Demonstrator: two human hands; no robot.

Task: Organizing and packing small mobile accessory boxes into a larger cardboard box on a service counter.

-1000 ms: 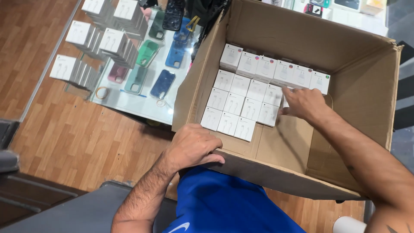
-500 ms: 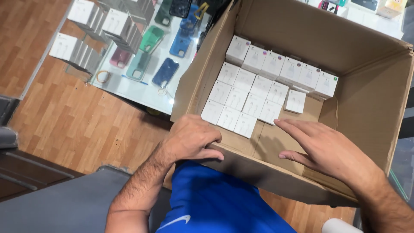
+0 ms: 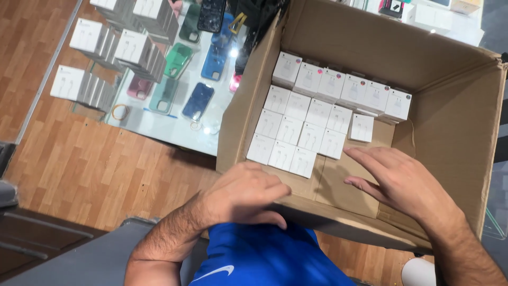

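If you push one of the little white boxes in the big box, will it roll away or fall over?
Probably not. Each white box is flat-sided and lies flat on the carton floor, so it would likely slide, not roll. It looks small, stiff and probably light. The right hand is nearest it; the left hand rests on the carton's near wall.

Warm wood-plank floor (image 3: 79,164), glossy white glass counter (image 3: 169,124) with bright light glare.
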